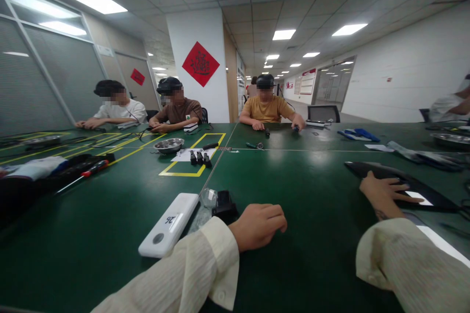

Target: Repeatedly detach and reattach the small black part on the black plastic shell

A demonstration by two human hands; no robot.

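My left hand (260, 226) rests on the green table with its fingers loosely curled under; nothing shows sticking out of it. Close by its wrist are a black plastic part (224, 207) and some clear plastic (209, 198). A white power bank (169, 225) marked 26 lies further left, partly beside my sleeve. To the right, my right hand (385, 191) has its fingers spread out flat on a dark, flat, pointed object (367, 168) with a bright white patch. What kind of thing this is, I cannot tell.
Three black parts (200, 158) lie by a yellow tape outline near a metal bowl (169, 145). A red-handled screwdriver (91, 170) is at left, blue cloth-like items (358, 135) at far right. People wearing headsets sit across the table (293, 254).
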